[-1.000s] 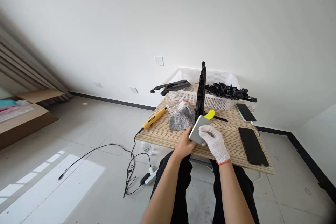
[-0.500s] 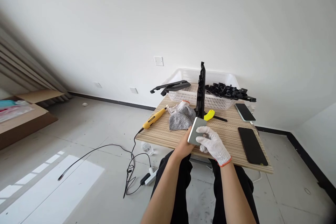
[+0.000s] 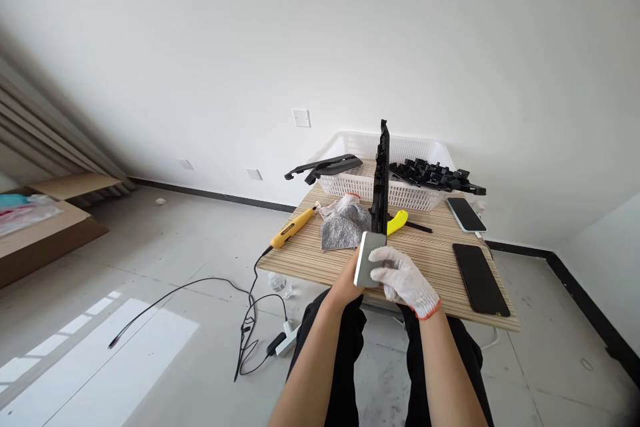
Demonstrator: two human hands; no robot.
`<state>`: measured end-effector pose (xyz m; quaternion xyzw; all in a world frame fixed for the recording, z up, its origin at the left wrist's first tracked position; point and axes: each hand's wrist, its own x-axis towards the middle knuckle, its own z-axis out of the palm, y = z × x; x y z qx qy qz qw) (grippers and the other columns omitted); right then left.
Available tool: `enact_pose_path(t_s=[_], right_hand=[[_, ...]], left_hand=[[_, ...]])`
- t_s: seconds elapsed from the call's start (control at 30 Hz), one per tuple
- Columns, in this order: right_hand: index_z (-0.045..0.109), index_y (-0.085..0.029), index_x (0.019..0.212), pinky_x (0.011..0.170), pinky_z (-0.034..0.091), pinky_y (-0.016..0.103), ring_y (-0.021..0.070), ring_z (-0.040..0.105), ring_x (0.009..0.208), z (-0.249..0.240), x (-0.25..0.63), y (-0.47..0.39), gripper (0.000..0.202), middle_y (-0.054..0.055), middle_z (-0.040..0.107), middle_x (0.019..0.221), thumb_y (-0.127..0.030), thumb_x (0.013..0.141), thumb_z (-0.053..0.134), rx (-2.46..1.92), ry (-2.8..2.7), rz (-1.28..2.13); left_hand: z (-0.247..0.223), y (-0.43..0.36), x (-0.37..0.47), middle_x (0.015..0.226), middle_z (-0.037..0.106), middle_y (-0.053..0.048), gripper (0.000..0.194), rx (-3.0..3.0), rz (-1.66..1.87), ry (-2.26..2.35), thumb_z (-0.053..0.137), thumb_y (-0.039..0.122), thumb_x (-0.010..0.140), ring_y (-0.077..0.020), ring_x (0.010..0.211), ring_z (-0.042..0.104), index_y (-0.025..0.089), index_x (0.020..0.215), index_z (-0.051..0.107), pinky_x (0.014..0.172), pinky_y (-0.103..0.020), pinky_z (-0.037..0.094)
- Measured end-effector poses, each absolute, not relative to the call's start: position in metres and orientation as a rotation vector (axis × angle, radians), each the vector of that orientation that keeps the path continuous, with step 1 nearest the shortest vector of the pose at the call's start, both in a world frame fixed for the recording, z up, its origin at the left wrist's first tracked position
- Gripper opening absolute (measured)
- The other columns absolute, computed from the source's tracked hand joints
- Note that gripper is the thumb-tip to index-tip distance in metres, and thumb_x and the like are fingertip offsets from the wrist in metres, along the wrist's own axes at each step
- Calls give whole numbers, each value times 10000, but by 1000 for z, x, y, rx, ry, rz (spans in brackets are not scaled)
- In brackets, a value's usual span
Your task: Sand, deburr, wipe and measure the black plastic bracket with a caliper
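My right hand (image 3: pixel 404 280), in a white knit glove with an orange cuff, grips a flat grey block (image 3: pixel 373 253) with a white edge. Behind that block is my bare left hand (image 3: pixel 347 280), its fingers mostly hidden. A long black plastic trim strip (image 3: pixel 381 180) rises from there, pointing away from me, its near end covered by the block; my left hand appears to hold it. Just right of the strip lies a yellow-handled tool (image 3: pixel 398 221). To the left are a grey cloth (image 3: pixel 345 228) and a white glove (image 3: pixel 350 201).
A white plastic basket (image 3: pixel 340 181) at the table's back carries black trim pieces (image 3: pixel 335 165) and a heap of black parts (image 3: pixel 435 175). A yellow corded tool (image 3: pixel 293 227) lies left; two phones (image 3: pixel 481 279) lie right. Cables (image 3: pixel 250 293) trail over the floor.
The grey block and my gloved right hand have moved slightly toward me and left, and the block is tilted less. The strip and my left hand stay nearly in place.
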<state>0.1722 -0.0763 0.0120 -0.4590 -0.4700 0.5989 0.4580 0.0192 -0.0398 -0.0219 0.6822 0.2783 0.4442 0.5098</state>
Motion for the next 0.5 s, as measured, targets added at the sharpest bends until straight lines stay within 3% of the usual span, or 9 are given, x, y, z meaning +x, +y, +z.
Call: enact_pose_path(t_s=[0.13, 0.27, 0.37, 0.5], right_hand=[[608, -201, 1055, 331, 322, 193, 96, 410, 319, 11, 170, -76, 377, -114, 478, 388, -388, 747, 720, -1146, -1070, 1330], [625, -195, 1038, 324, 322, 193, 100, 427, 315, 13, 176, -72, 372, -107, 499, 399, -360, 725, 742, -1151, -1215, 1473], [631, -206, 1047, 336, 330, 186, 97, 438, 324, 16, 180, -70, 358, -107, 497, 398, -368, 743, 730, -1160, -1178, 1391], [643, -214, 1026, 368, 386, 200, 101, 477, 352, 15, 175, -73, 326, -96, 537, 435, -343, 742, 739, -1105, -1254, 1478]], left_hand=[[-23, -40, 20, 1306, 646, -112, 407, 1671, 1071, 716, 605, 356, 935, -248, 1200, 603, 201, 1310, 564, 1077, -423, 461], [-24, -40, 20, 1316, 639, -118, 417, 1662, 1089, 675, 628, 352, 919, -258, 1212, 603, 192, 1297, 560, 1071, -426, 468], [-24, -40, 19, 1298, 649, -114, 408, 1665, 1075, 729, 645, 350, 901, -272, 1215, 597, 193, 1271, 573, 1068, -446, 469], [-24, -40, 15, 1238, 681, -125, 507, 1632, 1086, 693, 729, 450, 818, -300, 1165, 625, 192, 1237, 610, 1025, -468, 503]])
